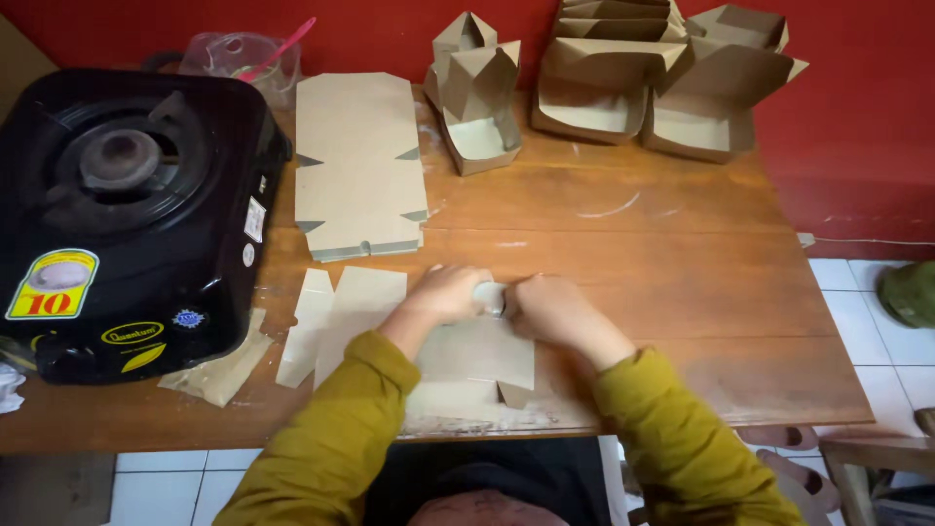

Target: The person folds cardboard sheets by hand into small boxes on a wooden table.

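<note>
Both hands, left hand [446,294] and right hand [547,304], seemingly clenched on a flat brown cardboard box blank [477,356]; several folded brown cardboard boxes [594,93] already stand on the wooden worktop [682,282], a stack of flat blanks [358,161] remains.

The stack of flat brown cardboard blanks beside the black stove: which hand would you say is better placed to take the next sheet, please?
Probably the left hand: the stack of flat brown cardboard blanks lies up and left of it, while the right hand would have to cross over.

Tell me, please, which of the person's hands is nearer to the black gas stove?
The left hand. It rests on the flat cardboard sheet on the side toward the gas stove; the right hand lies beyond it, farther from the stove.
</note>
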